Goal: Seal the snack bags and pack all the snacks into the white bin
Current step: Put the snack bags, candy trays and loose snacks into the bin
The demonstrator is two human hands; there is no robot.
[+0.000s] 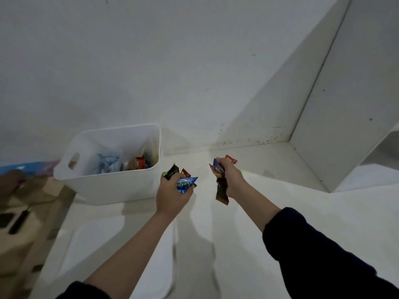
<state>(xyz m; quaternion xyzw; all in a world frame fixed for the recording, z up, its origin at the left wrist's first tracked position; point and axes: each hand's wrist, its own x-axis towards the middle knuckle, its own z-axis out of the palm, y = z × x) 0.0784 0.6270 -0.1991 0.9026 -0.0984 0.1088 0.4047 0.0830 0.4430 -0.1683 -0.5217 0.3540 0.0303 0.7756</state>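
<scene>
both sleeves reach out over the white counter (280, 190). left hand (170, 195) clamped on a blue packet (185, 184), right hand (232, 180) on what looks like candy wrappers (222, 186); carry each fistful over the white bin (108, 186) before loosening.

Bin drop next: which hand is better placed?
Left. The left hand, gripping snacks, is right beside the bin; the right hand, also full, is farther off.
</scene>
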